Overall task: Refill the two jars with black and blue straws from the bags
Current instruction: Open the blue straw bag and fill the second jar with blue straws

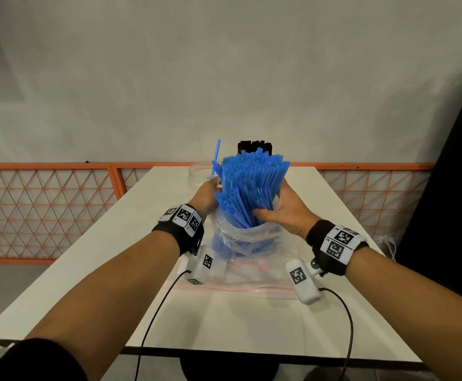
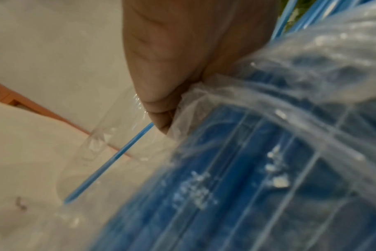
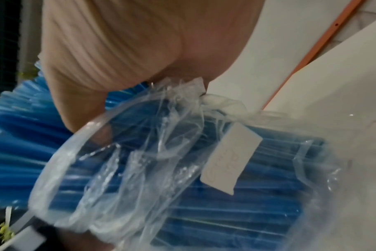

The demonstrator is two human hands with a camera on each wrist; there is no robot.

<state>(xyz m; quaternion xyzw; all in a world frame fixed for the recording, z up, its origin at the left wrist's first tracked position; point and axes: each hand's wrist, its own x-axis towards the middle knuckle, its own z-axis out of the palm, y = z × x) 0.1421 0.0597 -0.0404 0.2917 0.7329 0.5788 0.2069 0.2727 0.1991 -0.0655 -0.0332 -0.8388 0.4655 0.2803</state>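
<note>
A thick bundle of blue straws (image 1: 252, 188) was held upright over the bench (image 1: 100, 257), its lower half sheathed in a crumpled clear bag (image 1: 241, 237). The right hand (image 1: 287, 210) was wrapped round the bundle, fingers (image 1: 262, 214) clamped on the straws just above the bag's mouth. The left hand (image 1: 206, 195) was pressed to the opposite side; whether its fingers were curled could not be told. An almost empty jar (image 1: 199, 174) holding a single blue straw (image 1: 215, 156) stood just behind the left hand, with black straws (image 1: 254, 147) further back. The fanned tops suggested a risk: were the grip loosened, straws could be spilled across the bench, or the light jar toppled.
</note>
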